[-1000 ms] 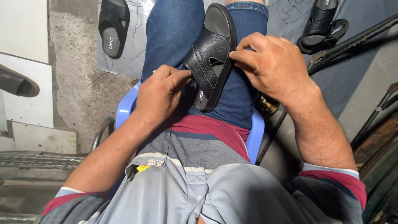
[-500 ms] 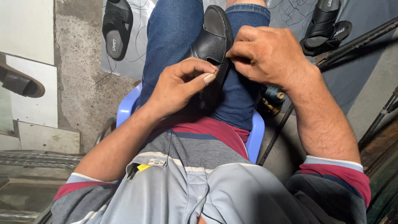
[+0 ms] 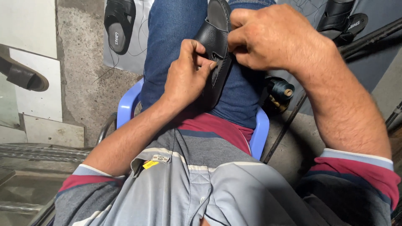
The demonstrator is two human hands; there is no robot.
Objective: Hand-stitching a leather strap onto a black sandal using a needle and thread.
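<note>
A black leather sandal (image 3: 217,39) stands on edge between my knees, against my blue jeans. My left hand (image 3: 184,77) pinches the sandal's strap edge with thumb and fingers. My right hand (image 3: 272,37) grips the upper part of the same sandal from the right, fingers curled over its side. Whether a needle or thread is between the fingers cannot be made out.
I sit on a blue plastic chair (image 3: 125,109). A dark thread spool (image 3: 280,90) lies by my right thigh. Black sandals rest on the floor at upper left (image 3: 119,23), far left (image 3: 23,75) and upper right (image 3: 341,19). A dark metal rod (image 3: 368,37) slants at right.
The sandal has turned from lying flat across my thigh to standing on edge. Both hands have moved up and closed together on its strap.
</note>
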